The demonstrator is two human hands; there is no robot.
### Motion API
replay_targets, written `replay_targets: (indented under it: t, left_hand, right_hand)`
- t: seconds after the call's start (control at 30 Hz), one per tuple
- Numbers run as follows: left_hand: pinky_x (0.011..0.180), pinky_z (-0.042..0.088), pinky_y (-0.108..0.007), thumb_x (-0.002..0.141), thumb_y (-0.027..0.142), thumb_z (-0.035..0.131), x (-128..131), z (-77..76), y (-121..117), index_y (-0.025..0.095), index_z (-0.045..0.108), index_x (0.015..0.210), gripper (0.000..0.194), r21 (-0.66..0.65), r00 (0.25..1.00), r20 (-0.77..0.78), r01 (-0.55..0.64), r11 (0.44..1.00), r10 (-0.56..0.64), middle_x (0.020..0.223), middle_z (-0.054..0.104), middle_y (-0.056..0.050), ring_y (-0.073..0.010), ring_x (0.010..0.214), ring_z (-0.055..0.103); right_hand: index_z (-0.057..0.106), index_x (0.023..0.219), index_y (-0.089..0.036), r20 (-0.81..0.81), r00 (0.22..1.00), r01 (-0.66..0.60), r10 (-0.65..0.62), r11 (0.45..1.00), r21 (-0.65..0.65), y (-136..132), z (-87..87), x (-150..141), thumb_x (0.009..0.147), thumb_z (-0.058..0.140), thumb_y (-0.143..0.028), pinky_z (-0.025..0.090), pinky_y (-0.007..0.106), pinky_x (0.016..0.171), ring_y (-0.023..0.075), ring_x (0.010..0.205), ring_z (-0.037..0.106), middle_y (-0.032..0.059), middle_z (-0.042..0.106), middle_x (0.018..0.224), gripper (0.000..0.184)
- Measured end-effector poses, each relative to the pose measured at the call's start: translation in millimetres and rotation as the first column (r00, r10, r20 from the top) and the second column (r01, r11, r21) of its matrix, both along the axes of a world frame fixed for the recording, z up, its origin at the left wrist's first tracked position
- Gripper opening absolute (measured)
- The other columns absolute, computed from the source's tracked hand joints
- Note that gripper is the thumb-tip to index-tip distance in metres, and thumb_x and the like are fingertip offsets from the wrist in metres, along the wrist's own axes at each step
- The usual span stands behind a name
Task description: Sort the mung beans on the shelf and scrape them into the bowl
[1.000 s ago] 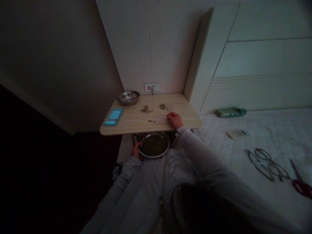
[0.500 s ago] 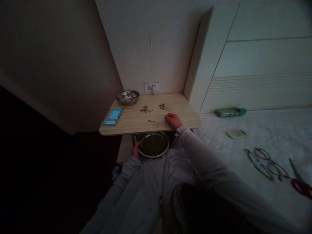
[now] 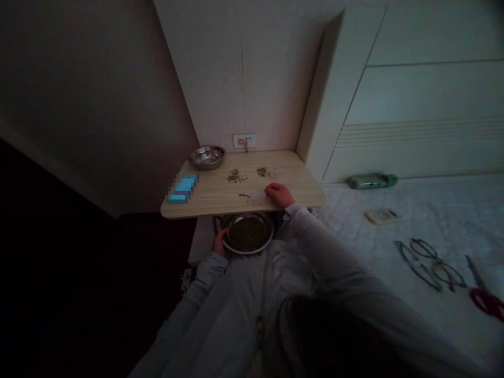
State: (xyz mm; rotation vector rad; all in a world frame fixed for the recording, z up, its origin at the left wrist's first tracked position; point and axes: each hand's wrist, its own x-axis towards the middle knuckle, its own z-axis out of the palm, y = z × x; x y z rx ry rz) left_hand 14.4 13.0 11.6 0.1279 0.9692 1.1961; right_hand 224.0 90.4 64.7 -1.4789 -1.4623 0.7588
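Note:
My left hand (image 3: 218, 244) grips the rim of a steel bowl (image 3: 248, 233) full of small dark bits, held just below the front edge of a small wooden table (image 3: 299, 181). My right hand (image 3: 279, 194) rests closed on the tabletop, its fingers on a thin pale scrap (image 3: 258, 197) next to a few dark bits (image 3: 244, 195). Two small heaps of the same dark bits (image 3: 236, 176) (image 3: 262, 171) lie farther back on the table.
An empty steel bowl (image 3: 207, 156) sits at the table's back left, a blurred blue object (image 3: 182, 188) on its left side. A wall socket (image 3: 244, 140) is behind. On the bed at right lie a green object (image 3: 372, 181), a small card (image 3: 384, 216), glasses (image 3: 429, 264) and scissors (image 3: 486, 294).
My right hand has slid slightly left along the tabletop with the pale scrap. The left hand and its bowl have stayed put.

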Motion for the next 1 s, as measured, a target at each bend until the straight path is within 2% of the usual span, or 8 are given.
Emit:
replay_targets:
  t: [0.13,0.33,0.6,0.73,0.87,1.0]
  left_hand:
    - [0.076,0.045,-0.028,0.068,0.019,0.047,-0.6,-1.5,0.2,0.012,0.064,0.063,0.019,0.012,1.000,-0.016,0.005,1.000,-0.005,0.058,0.065,-0.005,-0.0178,0.071,0.062]
    - [0.076,0.045,-0.028,0.068,0.020,0.047,-0.7,-2.8,0.3,0.011,0.064,0.065,0.020,0.019,1.000,-0.003,0.010,1.000,-0.010,0.060,0.066,-0.006,-0.0185,0.075,0.062]
    - [0.070,0.046,-0.027,0.069,0.018,0.047,0.8,1.6,-1.4,0.012,0.063,0.059,0.020,0.001,1.000,-0.023,-0.017,1.000,0.017,0.056,0.065,-0.005,-0.0152,0.060,0.061]
    - [0.071,0.045,-0.026,0.068,0.019,0.048,0.1,-0.7,-1.0,0.012,0.064,0.062,0.019,0.008,1.000,-0.007,-0.016,1.000,0.016,0.058,0.065,-0.005,-0.0157,0.063,0.061]
    - [0.073,0.045,-0.027,0.068,0.018,0.048,-0.7,-2.9,0.5,0.011,0.065,0.065,0.019,0.015,1.000,0.009,-0.012,1.000,0.012,0.060,0.066,-0.006,-0.0170,0.069,0.062]
    - [0.074,0.045,-0.027,0.069,0.020,0.047,-1.0,-3.1,0.7,0.011,0.064,0.062,0.021,0.017,1.000,-0.004,0.004,1.000,-0.004,0.059,0.066,-0.006,-0.0163,0.066,0.062]
  right_hand:
    - [0.056,0.063,-0.017,0.020,0.999,0.025,-0.025,1.000,-0.001,-0.8,0.7,-0.6,0.063,0.047,-0.026,0.034,0.022,0.057,0.0086,0.054,0.047,-0.0034,0.056,0.055,0.014]
    - [0.057,0.061,-0.016,0.072,0.997,-0.002,0.002,1.000,-0.004,-1.8,1.2,-0.1,0.063,0.046,-0.025,0.034,0.021,0.057,0.0089,0.055,0.047,-0.0032,0.056,0.055,0.015]
    - [0.058,0.060,-0.016,0.061,0.997,-0.044,0.045,0.999,-0.007,-0.5,0.3,0.7,0.062,0.047,-0.025,0.034,0.022,0.057,0.0089,0.055,0.047,-0.0035,0.056,0.054,0.014]
    - [0.057,0.059,-0.016,0.067,0.997,-0.043,0.044,0.999,-0.007,-1.9,1.7,0.3,0.062,0.047,-0.025,0.034,0.022,0.057,0.0089,0.055,0.046,-0.0034,0.055,0.054,0.014]
    - [0.056,0.059,-0.016,0.028,0.998,-0.047,0.047,0.999,-0.004,-2.8,3.0,-0.2,0.062,0.047,-0.025,0.034,0.022,0.057,0.0083,0.053,0.046,-0.0038,0.054,0.052,0.014]
    - [0.055,0.062,-0.016,-0.056,0.998,0.022,-0.021,1.000,0.009,-1.0,3.0,-0.2,0.062,0.047,-0.025,0.036,0.021,0.057,0.0085,0.053,0.047,-0.0033,0.055,0.053,0.013]
